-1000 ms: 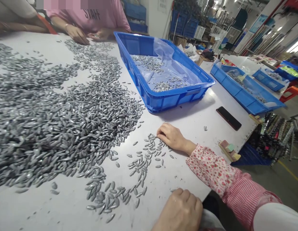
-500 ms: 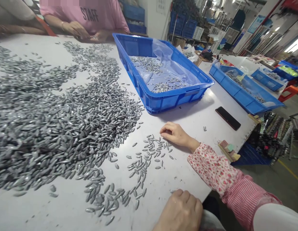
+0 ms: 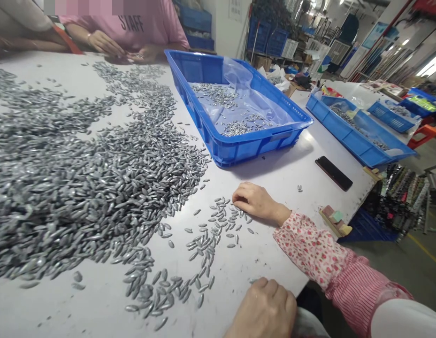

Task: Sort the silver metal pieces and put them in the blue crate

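Observation:
A huge heap of small grey oval metal pieces (image 3: 73,173) covers the white table (image 3: 284,178). A thinner scatter of the same pieces (image 3: 210,234) lies in front of me. My right hand (image 3: 255,202), in a pink floral sleeve, rests at the scatter's right edge. Its fingers are curled under and their tips touch the pieces. My left hand (image 3: 263,310) is a closed fist at the table's near edge, and whatever is in it is hidden.
A blue crate (image 3: 235,145) lined with clear plastic holds some pieces behind my right hand. A black phone (image 3: 333,172) and small coloured blocks (image 3: 335,219) lie to the right. More blue trays (image 3: 362,136) stand beyond. A person in a pink shirt (image 3: 133,23) works at the far side.
My right hand drew slightly right and away from the scatter, then came back onto its edge. My left fist has stayed put.

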Demonstrator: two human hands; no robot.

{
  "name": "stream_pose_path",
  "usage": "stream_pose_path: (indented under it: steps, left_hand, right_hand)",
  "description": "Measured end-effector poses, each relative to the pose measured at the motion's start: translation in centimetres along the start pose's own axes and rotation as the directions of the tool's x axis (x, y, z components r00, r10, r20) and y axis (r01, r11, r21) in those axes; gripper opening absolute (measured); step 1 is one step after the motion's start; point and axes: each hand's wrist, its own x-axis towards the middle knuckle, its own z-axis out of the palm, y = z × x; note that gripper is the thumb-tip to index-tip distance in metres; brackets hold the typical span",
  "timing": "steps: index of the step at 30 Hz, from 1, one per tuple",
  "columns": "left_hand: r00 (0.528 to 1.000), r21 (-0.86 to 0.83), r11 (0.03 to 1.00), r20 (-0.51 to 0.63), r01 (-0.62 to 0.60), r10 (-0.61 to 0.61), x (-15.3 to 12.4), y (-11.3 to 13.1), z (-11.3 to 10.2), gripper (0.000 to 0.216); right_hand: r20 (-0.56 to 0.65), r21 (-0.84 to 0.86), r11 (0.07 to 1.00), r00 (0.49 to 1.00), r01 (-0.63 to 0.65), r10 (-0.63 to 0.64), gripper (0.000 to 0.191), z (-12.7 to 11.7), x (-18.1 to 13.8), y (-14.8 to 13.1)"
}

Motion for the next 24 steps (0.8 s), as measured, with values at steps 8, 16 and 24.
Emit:
stream_pose_path:
  steps: [8,16,24]
  left_hand:
    - [1.0,0.008,1.0,0.018,-0.003,0.003,-0.15,0.02,0.15,0.023]
    - [1.0,-0.014,1.0,-0.006,0.016,-0.016,0.02,0.01,0.02,0.023]
    - [1.0,0.006,1.0,-0.016,0.004,-0.004,-0.1,0.02,0.18,0.024]
  right_hand:
    - [0.031,0.037,0.999,1.0,-0.004,0.003,0.007,-0.34,0.02,-0.08]
    - [0.036,-0.021,0.999,0.999,0.037,-0.036,0.006,-0.32,-0.11,-0.29]
    - [0.053,-0.024,0.999,0.998,0.039,-0.037,0.008,-0.15,-0.26,-0.57]
